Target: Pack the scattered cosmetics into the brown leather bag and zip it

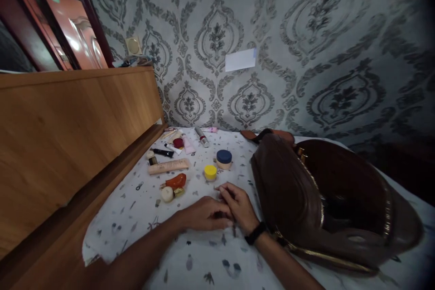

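Note:
My left hand (208, 214) and my right hand (239, 207) touch each other above the patterned white cloth. Loosely bent and slightly apart, their fingers show nothing held. A black band (255, 233) circles my right wrist. Just beyond the hands stand a small yellow-lidded jar (210, 172) and a larger blue-lidded jar (224, 159). On the left lie an orange bottle (176, 181), a round cream-coloured container (166, 195) and a small gold item (178, 192). Behind them is a long beige tube (169, 166).
A brown zippered bag (288, 186) gapes open at the right. Farther back lie a black tube (163, 152), a pink tube (188, 143), a dark red jar (178, 143) and a grey tube (201, 137). A wooden panel (81, 113) borders the left, wallpaper the back.

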`<state>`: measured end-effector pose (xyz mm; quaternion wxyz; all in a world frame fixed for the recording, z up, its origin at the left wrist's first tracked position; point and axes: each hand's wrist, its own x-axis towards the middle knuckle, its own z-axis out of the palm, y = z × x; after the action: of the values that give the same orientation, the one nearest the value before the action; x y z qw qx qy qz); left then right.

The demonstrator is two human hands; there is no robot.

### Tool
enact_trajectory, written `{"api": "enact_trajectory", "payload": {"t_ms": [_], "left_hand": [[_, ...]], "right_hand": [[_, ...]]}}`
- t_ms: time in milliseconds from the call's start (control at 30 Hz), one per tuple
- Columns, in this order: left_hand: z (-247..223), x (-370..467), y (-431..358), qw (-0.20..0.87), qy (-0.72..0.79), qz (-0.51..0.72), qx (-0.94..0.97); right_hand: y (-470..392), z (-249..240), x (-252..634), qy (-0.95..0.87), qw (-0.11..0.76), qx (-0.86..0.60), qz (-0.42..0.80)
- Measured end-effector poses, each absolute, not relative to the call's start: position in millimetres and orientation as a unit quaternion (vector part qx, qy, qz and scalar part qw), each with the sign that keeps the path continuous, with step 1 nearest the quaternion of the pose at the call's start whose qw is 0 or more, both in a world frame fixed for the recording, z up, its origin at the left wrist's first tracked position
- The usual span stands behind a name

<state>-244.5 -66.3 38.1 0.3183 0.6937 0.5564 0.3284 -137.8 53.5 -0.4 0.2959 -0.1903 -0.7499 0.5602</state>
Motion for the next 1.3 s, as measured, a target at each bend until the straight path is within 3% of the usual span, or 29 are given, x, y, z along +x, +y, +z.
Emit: {"api": "enact_trajectory", "payload": {"t_ms": [267,367,467,533,600,667,1000,1300], "left_hand": [[48,-244,-71,0.427,0.543,0.413,0.593],[60,-258,-72,0.368,0.583,0.481,0.542],[73,-294,-68,0.228,0.657,0.511,0.505],[82,-327,-64,0.099,0.744,0.419,0.511],[88,-361,-60,-0.044,0.844,0.196,0.498],[90,-391,-58,-0.081,0.873,0.127,0.465],[68,-460,-55,-0.051,0.917,-0.092,0.384],[76,-463,-65,-0.047,0.886,-0.100,0.451]], "right_hand": [[53,-1,-138,-0.734,0.307,-0.178,0.579],[51,-1,-139,-0.719,0.298,-0.185,0.600],[48,-1,-139,-0.696,0.278,-0.206,0.629],[47,-1,-138,-0.689,0.280,-0.212,0.634],[46,0,-138,-0.689,0.285,-0.210,0.632],[46,2,-137,-0.691,0.292,-0.207,0.628],[47,1,-139,-0.695,0.292,-0.203,0.625],[45,2,-138,-0.692,0.298,-0.195,0.628]]}}
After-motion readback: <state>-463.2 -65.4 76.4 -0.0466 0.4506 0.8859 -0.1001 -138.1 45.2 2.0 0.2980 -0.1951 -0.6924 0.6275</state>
